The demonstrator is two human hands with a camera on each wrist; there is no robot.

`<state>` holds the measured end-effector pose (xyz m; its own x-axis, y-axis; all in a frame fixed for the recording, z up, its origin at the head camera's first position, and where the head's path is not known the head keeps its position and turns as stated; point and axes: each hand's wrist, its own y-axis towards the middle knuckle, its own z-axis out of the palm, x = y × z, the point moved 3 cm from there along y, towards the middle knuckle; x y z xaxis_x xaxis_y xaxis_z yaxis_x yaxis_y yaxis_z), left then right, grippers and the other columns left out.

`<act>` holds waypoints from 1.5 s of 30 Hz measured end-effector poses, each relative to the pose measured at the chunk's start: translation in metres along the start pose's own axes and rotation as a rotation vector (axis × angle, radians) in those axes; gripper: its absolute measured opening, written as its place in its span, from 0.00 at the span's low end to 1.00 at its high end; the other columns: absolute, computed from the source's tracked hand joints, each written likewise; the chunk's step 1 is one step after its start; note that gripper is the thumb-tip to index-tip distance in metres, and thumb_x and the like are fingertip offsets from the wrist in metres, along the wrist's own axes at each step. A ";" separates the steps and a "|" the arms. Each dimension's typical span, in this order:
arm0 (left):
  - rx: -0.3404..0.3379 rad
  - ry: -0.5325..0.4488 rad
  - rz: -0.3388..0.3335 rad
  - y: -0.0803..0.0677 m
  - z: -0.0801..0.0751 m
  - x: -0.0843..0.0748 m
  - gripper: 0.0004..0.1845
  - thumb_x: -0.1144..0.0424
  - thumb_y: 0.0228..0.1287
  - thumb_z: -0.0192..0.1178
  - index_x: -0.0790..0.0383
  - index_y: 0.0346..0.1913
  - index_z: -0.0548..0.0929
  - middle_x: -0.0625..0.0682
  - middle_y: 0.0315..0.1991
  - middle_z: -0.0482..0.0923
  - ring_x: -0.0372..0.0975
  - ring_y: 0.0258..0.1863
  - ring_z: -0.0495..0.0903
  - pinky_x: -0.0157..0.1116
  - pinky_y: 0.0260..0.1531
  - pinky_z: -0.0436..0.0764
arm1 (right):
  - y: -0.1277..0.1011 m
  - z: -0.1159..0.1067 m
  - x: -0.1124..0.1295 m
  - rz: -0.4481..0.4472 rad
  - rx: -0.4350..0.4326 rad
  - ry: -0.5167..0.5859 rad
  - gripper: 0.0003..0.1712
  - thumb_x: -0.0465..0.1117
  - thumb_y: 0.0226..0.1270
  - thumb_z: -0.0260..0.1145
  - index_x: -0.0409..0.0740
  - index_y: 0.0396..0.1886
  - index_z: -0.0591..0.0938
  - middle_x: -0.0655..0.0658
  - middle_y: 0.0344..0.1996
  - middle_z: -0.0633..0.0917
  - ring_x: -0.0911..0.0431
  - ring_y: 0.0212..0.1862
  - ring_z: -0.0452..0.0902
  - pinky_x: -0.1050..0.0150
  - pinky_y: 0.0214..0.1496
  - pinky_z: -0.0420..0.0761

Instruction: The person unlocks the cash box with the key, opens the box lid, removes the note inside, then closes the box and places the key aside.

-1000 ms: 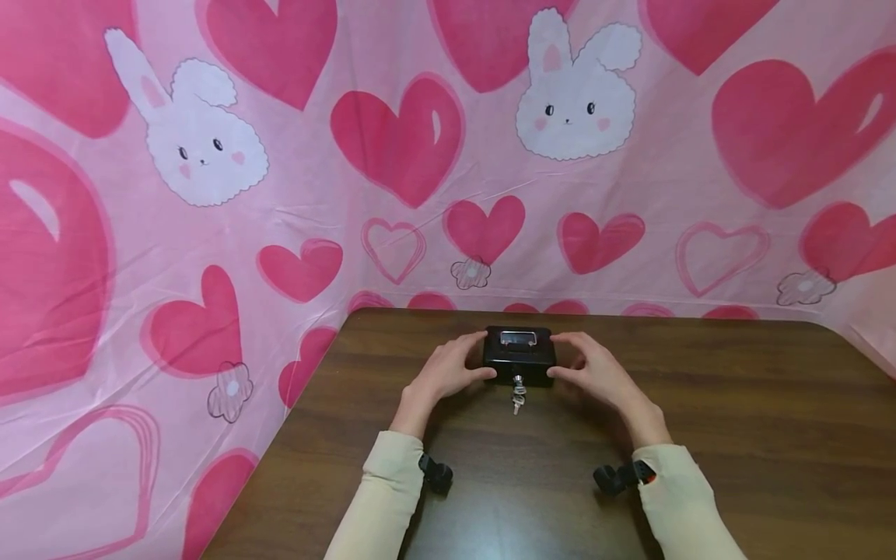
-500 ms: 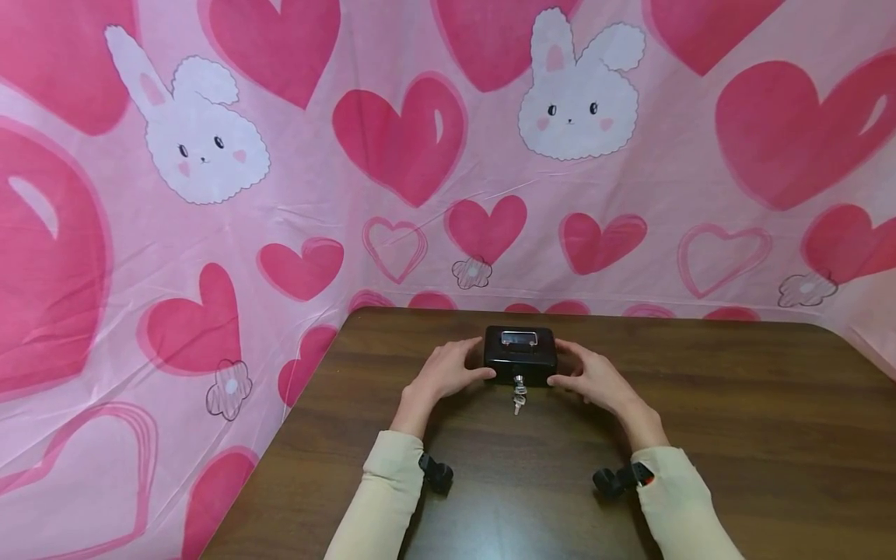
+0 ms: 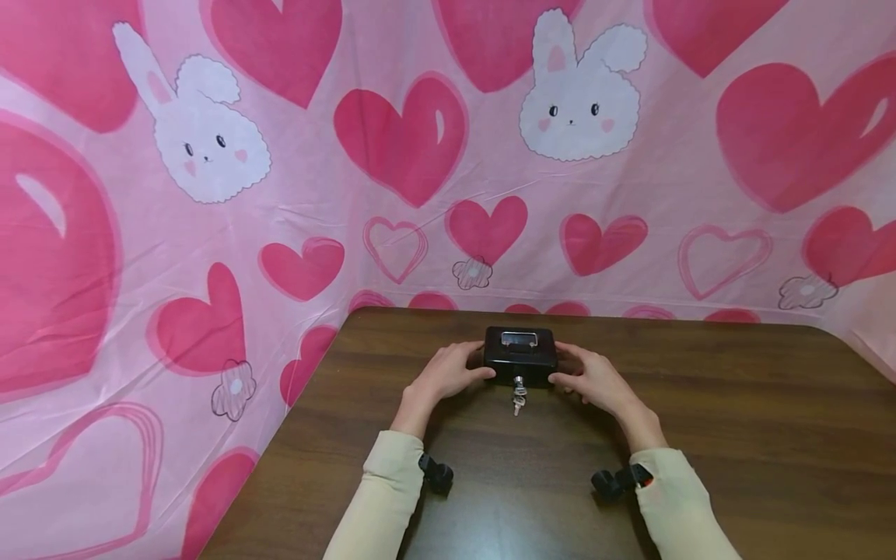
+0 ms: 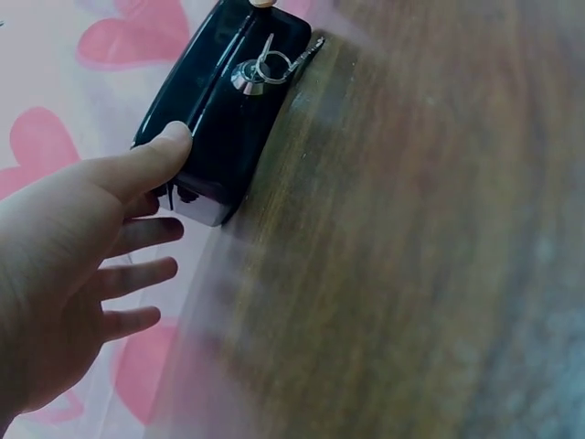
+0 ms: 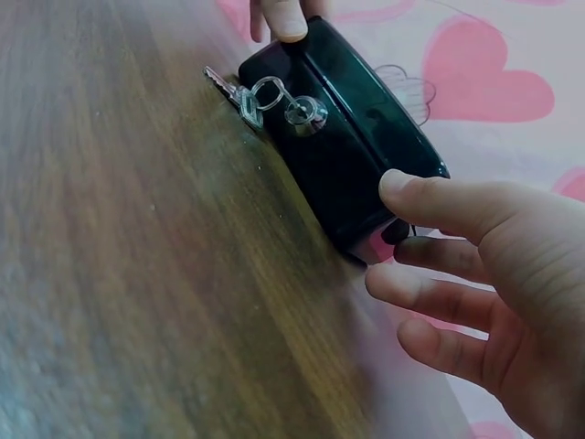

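Your left hand (image 3: 442,375) sits at the left end of the black cash box (image 3: 520,356); the thumb tip presses the front corner, and the wrist view shows the other fingers (image 4: 137,274) spread apart, nearly straight, beside the end wall. Whether those fingers touch the box, you cannot tell from these views.

Your right hand (image 3: 595,378) mirrors this at the right end: the thumb rests on the front corner, and the fingers (image 5: 430,297) are loosely spread, nearly straight, beside the end wall. Neither hand is curled around the box.

The cash box stands flat on the brown wooden table (image 3: 735,435), near its far edge, lid closed, with a silver handle plate (image 3: 519,338) on top. A key (image 3: 519,383) is in the front lock, and a second key on its ring (image 5: 239,98) hangs down to the tabletop.

A pink cloth (image 3: 280,194) printed with hearts and rabbits backs the table.
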<state>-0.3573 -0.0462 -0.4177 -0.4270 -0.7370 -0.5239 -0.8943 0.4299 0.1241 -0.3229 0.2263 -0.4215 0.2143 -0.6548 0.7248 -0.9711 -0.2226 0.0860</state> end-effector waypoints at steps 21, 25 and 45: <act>0.030 0.029 0.006 0.003 -0.005 -0.005 0.34 0.42 0.64 0.63 0.54 0.70 0.73 0.51 0.64 0.78 0.44 0.65 0.76 0.47 0.67 0.72 | -0.004 -0.005 0.004 -0.033 -0.047 -0.011 0.41 0.50 0.63 0.72 0.38 0.72 0.70 0.34 0.56 0.77 0.54 0.27 0.78 0.61 0.23 0.80; 0.031 0.026 0.005 0.004 -0.008 -0.006 0.35 0.41 0.65 0.62 0.55 0.70 0.73 0.51 0.65 0.78 0.45 0.65 0.75 0.47 0.67 0.72 | -0.004 -0.005 0.006 -0.025 -0.057 -0.014 0.40 0.51 0.64 0.71 0.39 0.71 0.70 0.33 0.55 0.79 0.54 0.28 0.80 0.61 0.24 0.81; -0.063 -0.135 -0.072 0.014 -0.017 -0.012 0.36 0.34 0.70 0.49 0.54 0.71 0.72 0.52 0.69 0.73 0.47 0.71 0.69 0.49 0.71 0.67 | 0.004 -0.017 0.019 0.015 -0.238 0.085 0.27 0.56 0.66 0.68 0.45 0.58 0.81 0.39 0.33 0.87 0.52 0.27 0.81 0.62 0.26 0.81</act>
<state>-0.3666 -0.0401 -0.3954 -0.3439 -0.6860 -0.6412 -0.9302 0.3421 0.1329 -0.3246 0.2254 -0.3953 0.1999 -0.5912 0.7814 -0.9736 -0.0304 0.2260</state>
